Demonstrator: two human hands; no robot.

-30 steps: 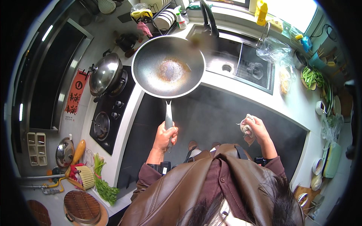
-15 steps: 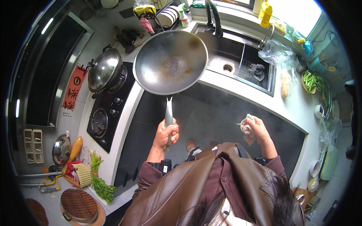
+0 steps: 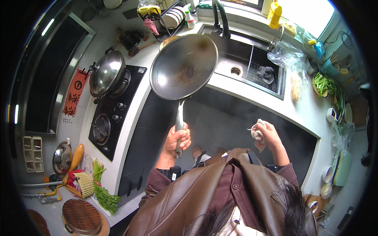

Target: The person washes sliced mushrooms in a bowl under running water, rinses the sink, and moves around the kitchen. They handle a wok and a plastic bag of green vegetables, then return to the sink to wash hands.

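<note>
A large wok (image 3: pixel 183 70) hangs in the air in front of me, its dark inner side facing up toward me with brownish marks near the middle. My left hand (image 3: pixel 176 141) is closed round its grey handle. Off to the right, over the dark floor, my right hand (image 3: pixel 271 137) grips a crumpled whitish cloth (image 3: pixel 258 131) in its fingers. The wok's far right rim overlaps the near left part of the sink (image 3: pixel 231 59). No contact shows between the cloth and the wok.
A lidded steel pot (image 3: pixel 108 74) sits on the black gas stove (image 3: pixel 118 114) at left; the nearer burner (image 3: pixel 101 129) is bare. Green vegetables (image 3: pixel 104 192) and a bamboo steamer (image 3: pixel 82 216) lie nearer left. A black faucet (image 3: pixel 221 21) rises behind the sink. Plastic bags (image 3: pixel 289 55) lie right of it.
The wok in my left hand has shifted slightly to the right and tilted more, uncovering a round yellowish thing behind it. My right hand with the cloth has stayed nearly still.
</note>
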